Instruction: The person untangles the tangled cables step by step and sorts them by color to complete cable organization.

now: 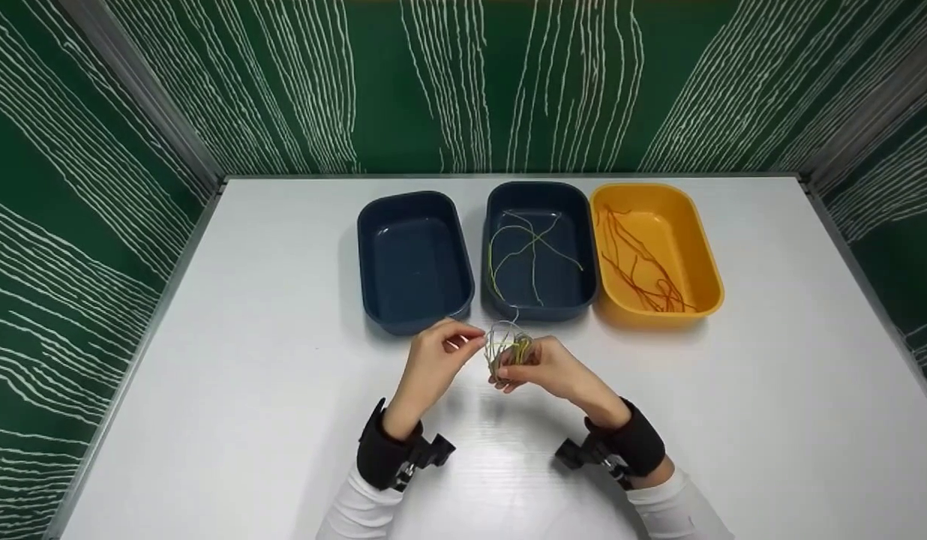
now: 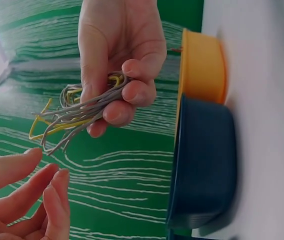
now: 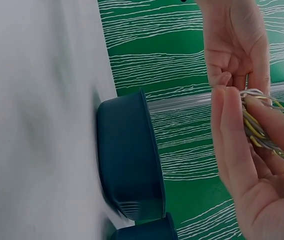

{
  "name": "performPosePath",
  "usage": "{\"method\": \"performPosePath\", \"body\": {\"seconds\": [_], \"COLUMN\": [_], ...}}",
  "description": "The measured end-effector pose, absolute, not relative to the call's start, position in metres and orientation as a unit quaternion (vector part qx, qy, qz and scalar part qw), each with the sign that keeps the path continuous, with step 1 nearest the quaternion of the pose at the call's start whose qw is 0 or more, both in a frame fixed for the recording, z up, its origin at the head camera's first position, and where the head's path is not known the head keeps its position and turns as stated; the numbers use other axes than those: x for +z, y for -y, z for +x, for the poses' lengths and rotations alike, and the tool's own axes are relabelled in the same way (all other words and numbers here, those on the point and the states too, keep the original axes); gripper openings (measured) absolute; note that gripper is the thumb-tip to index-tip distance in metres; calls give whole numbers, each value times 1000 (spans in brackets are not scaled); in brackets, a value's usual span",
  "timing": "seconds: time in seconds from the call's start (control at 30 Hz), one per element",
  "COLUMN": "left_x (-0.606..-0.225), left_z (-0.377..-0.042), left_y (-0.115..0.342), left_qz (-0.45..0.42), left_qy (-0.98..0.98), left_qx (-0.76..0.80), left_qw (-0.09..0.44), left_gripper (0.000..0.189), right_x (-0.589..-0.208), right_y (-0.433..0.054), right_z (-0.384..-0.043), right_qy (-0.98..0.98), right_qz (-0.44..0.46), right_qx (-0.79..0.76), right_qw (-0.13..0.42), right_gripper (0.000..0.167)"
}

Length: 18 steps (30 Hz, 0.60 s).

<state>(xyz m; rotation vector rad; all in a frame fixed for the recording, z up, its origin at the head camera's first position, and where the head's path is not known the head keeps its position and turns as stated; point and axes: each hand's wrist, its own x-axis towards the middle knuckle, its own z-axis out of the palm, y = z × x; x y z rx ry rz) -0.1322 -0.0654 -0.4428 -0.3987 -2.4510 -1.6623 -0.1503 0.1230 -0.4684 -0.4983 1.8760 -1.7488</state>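
My right hand (image 1: 542,367) grips a bundle of thin grey and yellow strings (image 2: 82,110) between thumb and curled fingers, just in front of the bins. Loops and loose ends of it stick out toward my left hand (image 1: 441,356). The left thumb and fingertips are held close to those ends, with a gap between them in the left wrist view. No string shows clearly pinched there. Behind the hands, a dark blue bin (image 1: 542,311) holds several loose yellowish and pale strings (image 1: 535,240).
Another dark blue bin (image 1: 415,322) stands on the left. At the right is a yellow bin (image 1: 692,262) with red-orange strings (image 1: 636,255) inside. All three are in a row on the white table (image 1: 268,375). Green walls with white lines (image 1: 448,90) surround the table.
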Motion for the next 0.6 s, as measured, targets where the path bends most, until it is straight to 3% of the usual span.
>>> {"method": "performPosePath", "body": {"seconds": [0.6], "left_x": [-440], "left_z": [-133], "left_y": [68], "left_qz": [-116], "left_qy": [783], "left_qx": [-611], "left_qw": [28], "left_gripper": [13], "right_x": [-467], "right_y": [-129], "right_z": [-154], "right_qy": [-701], "right_qz": [-174], "right_qx": [-641], "right_qw": [259], "right_gripper": [22]}}
